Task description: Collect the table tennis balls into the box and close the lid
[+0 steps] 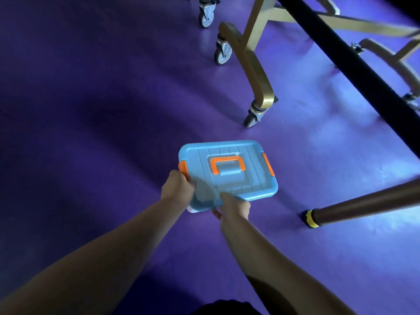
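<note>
A light blue plastic box with an orange carry handle and orange side clips is held over the purple floor, its lid on top. My left hand grips the box's near left corner beside the left clip. My right hand grips the near edge, thumb on the lid and fingers underneath. The lid hides the inside of the box. No table tennis balls are in view.
A gold table frame leg on castor wheels stands ahead on the purple floor. The dark table edge runs diagonally at the right. A brown pole with a yellow-ringed foot touches the floor at the right.
</note>
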A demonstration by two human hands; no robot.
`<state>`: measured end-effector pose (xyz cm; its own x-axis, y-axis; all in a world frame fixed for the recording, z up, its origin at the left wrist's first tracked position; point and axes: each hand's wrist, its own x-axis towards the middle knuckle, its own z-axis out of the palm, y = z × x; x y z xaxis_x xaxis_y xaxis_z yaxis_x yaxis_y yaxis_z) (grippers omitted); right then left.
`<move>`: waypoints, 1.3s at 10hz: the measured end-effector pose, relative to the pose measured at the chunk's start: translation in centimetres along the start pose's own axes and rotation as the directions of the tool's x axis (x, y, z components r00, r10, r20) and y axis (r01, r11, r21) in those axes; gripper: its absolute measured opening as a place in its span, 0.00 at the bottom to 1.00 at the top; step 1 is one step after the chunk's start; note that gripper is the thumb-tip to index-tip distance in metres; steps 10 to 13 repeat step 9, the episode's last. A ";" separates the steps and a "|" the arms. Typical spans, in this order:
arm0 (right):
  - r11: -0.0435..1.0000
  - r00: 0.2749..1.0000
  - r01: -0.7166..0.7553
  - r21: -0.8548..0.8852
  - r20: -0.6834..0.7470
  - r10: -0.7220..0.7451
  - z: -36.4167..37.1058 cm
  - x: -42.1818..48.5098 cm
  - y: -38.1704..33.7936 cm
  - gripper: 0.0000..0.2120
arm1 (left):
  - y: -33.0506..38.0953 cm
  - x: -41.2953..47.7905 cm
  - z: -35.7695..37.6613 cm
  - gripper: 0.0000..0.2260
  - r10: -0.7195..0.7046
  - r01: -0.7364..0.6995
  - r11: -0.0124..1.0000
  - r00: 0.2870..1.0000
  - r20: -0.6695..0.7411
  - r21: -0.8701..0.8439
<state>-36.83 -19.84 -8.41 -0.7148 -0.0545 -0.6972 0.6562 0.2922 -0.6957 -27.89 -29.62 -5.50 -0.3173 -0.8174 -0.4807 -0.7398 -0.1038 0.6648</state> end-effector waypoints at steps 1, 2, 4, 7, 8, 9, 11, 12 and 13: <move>0.998 0.994 0.055 0.033 -0.098 -0.051 -1.3 1.2 -2.4 0.07 | 1.7 -0.3 1.2 0.17 0.096 -0.093 0.994 0.993 0.068 -0.050; 0.993 0.986 0.112 0.025 -0.129 -0.108 -2.8 3.5 -5.5 0.09 | 3.6 -0.2 1.5 0.19 0.169 -0.159 0.980 0.982 0.083 -0.121; 0.978 0.977 0.200 0.065 -0.086 -0.194 -4.8 8.2 -10.4 0.10 | 4.8 2.1 0.0 0.25 0.170 -0.163 0.963 0.985 0.017 -0.213; 0.971 0.970 0.238 0.033 -0.063 -0.236 -4.1 12.0 -13.4 0.20 | 3.4 4.9 -1.4 0.23 0.094 -0.085 0.947 0.995 0.014 -0.311; 0.978 0.973 0.210 0.020 -0.099 -0.207 -3.5 12.7 -13.3 0.17 | 3.0 5.7 -0.9 0.23 0.073 -0.054 0.942 0.996 0.045 -0.332; 0.958 0.939 0.236 -0.163 -0.214 -0.268 -3.0 11.8 -12.1 0.12 | 2.4 5.4 -1.3 0.24 0.063 -0.033 0.952 0.994 0.089 -0.304; 0.958 0.939 0.236 -0.163 -0.214 -0.268 -3.0 11.8 -12.1 0.12 | 2.4 5.4 -1.3 0.24 0.063 -0.033 0.952 0.994 0.089 -0.304; 0.958 0.939 0.236 -0.163 -0.214 -0.268 -3.0 11.8 -12.1 0.12 | 2.4 5.4 -1.3 0.24 0.063 -0.033 0.952 0.994 0.089 -0.304; 0.958 0.939 0.236 -0.163 -0.214 -0.268 -3.0 11.8 -12.1 0.12 | 2.4 5.4 -1.3 0.24 0.063 -0.033 0.952 0.994 0.089 -0.304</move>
